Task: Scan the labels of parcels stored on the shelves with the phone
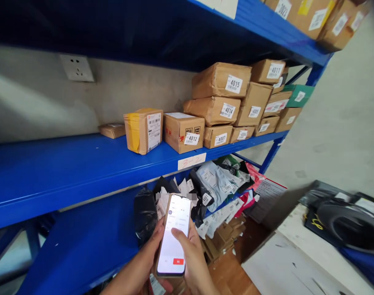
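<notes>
A smartphone (173,235) with a lit white screen and a red button near its bottom sits low in the middle of the head view. My left hand (145,262) wraps round its left edge from below. My right hand (195,262) grips the right side, its thumb resting on the screen. Behind the phone, on the lower blue shelf (82,246), lies a black plastic parcel (145,215) beside a heap of grey, black and pink mailer bags (219,184).
The middle blue shelf (51,172) carries brown parcels with numbered labels: a yellow-taped box (143,130), box 4012 (183,132), and a stack (236,102) to the right. A wall socket (76,67) is above. Black bags (343,217) lie on a white surface (285,262) at right.
</notes>
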`<state>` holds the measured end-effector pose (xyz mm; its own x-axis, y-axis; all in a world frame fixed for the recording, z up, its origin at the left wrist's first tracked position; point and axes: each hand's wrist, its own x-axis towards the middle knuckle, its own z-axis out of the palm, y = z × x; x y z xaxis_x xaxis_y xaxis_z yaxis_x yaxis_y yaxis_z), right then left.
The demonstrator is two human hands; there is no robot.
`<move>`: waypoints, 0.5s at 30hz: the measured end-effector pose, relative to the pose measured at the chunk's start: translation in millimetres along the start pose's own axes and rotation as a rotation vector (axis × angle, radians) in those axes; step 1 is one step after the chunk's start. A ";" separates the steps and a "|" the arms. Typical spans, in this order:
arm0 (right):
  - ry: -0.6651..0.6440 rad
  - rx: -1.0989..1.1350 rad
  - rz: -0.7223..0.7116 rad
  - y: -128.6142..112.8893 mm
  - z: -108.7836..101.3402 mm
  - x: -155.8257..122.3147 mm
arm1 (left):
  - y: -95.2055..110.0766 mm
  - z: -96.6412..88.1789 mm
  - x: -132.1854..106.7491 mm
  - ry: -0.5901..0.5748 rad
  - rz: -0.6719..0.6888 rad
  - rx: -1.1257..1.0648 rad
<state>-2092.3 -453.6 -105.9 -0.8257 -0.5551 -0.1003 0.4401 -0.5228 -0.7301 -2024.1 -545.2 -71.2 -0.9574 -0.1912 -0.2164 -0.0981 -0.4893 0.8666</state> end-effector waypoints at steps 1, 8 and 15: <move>0.002 -0.004 -0.006 4.4 1.6 -2.1 | -0.9 -0.5 -5.6 0.027 -0.025 -0.006; -0.167 -0.004 -0.041 13.5 -2.3 -18.4 | -5.9 -11.7 -28.2 0.093 -0.048 -0.073; -0.264 -0.130 -0.072 12.3 -7.7 -26.5 | -7.3 -20.7 -41.0 0.054 -0.051 -0.047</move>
<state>-2067.7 -440.3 -117.4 -0.7251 -0.6778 0.1217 0.3209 -0.4889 -0.8112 -1978.5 -551.4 -78.0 -0.9353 -0.2100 -0.2849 -0.1324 -0.5390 0.8318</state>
